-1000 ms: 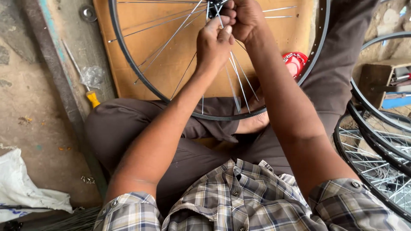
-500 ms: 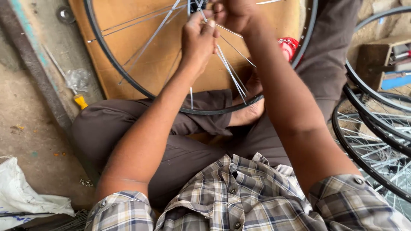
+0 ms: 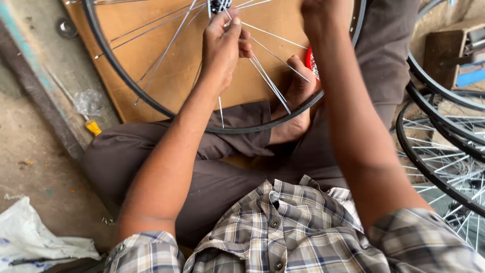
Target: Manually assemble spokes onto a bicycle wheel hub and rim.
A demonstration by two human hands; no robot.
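Note:
A black bicycle wheel rim [image 3: 151,101] with thin steel spokes [image 3: 270,83] rests over my crossed legs, above a brown board [image 3: 166,60]. My left hand [image 3: 222,45] pinches loose spokes just below the dark hub [image 3: 218,6] at the top edge. My right hand [image 3: 318,17] is raised at the top of the frame, partly cut off; what it holds is hidden. My bare foot [image 3: 295,108] sits under the rim's lower edge.
A yellow-handled screwdriver [image 3: 81,114] lies on the concrete floor at left, beside a clear plastic bag [image 3: 88,101]. Several spoked wheels [image 3: 444,151] are stacked at right, with a wooden box [image 3: 449,50] behind. A white bag [image 3: 30,242] lies bottom left. A red object [image 3: 309,60] shows beyond the rim.
The view has shifted, so the wheel and hands sit lower and further right. My hands have moved apart: the right rose to the top edge, the left stays on the spokes by the hub.

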